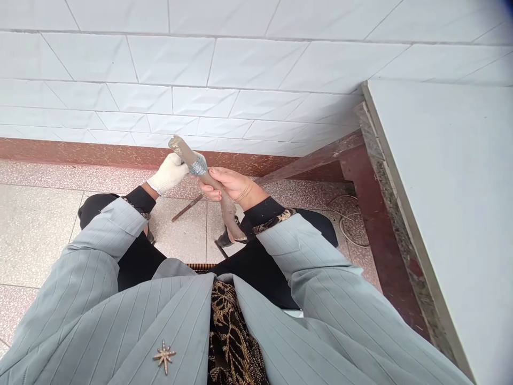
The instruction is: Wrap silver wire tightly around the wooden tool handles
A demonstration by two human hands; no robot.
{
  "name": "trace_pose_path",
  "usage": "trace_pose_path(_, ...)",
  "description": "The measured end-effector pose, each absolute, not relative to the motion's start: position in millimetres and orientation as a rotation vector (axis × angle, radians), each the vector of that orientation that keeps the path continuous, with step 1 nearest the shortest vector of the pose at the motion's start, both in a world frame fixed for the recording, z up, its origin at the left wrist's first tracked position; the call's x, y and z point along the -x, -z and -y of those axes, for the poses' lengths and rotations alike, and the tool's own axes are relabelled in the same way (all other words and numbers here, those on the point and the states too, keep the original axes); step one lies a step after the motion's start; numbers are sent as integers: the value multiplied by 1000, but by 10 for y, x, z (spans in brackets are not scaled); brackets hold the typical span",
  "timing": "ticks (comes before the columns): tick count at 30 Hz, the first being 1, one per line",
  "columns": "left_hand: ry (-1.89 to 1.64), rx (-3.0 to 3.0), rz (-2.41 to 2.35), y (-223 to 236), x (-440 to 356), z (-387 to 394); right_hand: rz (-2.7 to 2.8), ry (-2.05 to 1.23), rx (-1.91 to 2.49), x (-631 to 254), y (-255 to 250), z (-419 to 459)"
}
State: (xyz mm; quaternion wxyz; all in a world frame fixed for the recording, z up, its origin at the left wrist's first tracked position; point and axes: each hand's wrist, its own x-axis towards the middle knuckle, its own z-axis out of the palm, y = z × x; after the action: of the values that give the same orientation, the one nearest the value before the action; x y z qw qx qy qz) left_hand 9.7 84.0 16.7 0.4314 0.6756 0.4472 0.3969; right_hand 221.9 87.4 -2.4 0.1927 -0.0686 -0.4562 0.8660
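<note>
A crooked wooden stick [228, 207] slants across in front of me, its upper end towards the tiled wall. Silvery wire [197, 166] is wound in several turns around its upper part. My left hand [171, 172], in a white knitted glove, is closed on the stick by the wire; most of its fingers are behind the wood. Just below the winding, my bare right hand [229, 185] grips the stick with the thumb on top and the fingers wrapped round it. The stick's lower end reaches down near my right knee.
A thin dark rod [187, 207] lies on the speckled floor [40, 230] between my feet. To the right stands a white-topped table [452, 203] with a dark red frame [374, 214]. Beside it is a loop of pale cable [348, 232]. White wall tiles [248, 59] rise ahead.
</note>
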Motion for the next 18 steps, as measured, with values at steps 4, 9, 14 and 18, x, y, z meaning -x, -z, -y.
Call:
trace_pose_path(4, -930, -1643, -1153, -145, -113, -832, 1299, -2339, 368, -2278, -51, -915)
trace_pose_path(9, -882, -1509, -1007, -157, -130, -775, 1353, -2117, 603, -2348, -192, -985)
trace_pose_path(14, -830, -1418, -981, -174, -162, -719, 1482, -1782, 793, -2378, -215, -1047)
trace_pose_path(18, -714, -1573, -994, -210, -164, -703, 1707, -1403, 1023, -2416, -182, -1100)
